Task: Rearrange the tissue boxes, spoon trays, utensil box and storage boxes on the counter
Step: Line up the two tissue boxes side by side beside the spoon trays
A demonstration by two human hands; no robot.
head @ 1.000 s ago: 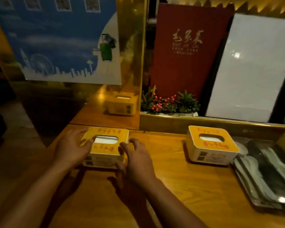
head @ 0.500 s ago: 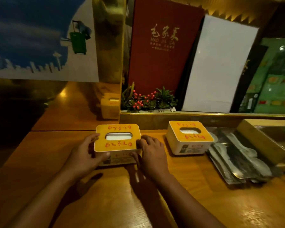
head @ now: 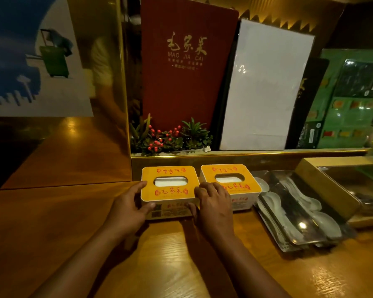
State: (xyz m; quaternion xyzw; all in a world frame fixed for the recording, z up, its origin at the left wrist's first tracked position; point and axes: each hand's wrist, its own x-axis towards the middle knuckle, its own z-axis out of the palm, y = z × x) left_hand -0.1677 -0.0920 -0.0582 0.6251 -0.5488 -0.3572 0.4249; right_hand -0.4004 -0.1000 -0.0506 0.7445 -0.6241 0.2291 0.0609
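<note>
Two yellow-topped white tissue boxes stand side by side on the wooden counter (head: pixel 181 265). The left tissue box (head: pixel 170 191) is gripped by both hands: my left hand (head: pixel 128 209) holds its left side, and my right hand (head: pixel 211 208) holds its right side, wedged between the boxes. The right tissue box (head: pixel 230 179) almost touches the left one. To the right lie stacked spoon trays (head: pixel 293 214) with white spoons. Further right sits a gold-rimmed utensil box (head: pixel 323 186) with a clear lid.
A low gold ledge (head: pixel 246 154) runs behind the boxes, holding a small plant with red berries (head: pixel 168 138), a red menu (head: pixel 185 61), a white board (head: pixel 263 87) and green menus (head: pixel 349 104). A mirrored gold panel (head: pixel 95 82) stands at left.
Both hands have slid the left tissue box rightwards along the counter until it sits right beside the other tissue box. My view has shifted right with it.
</note>
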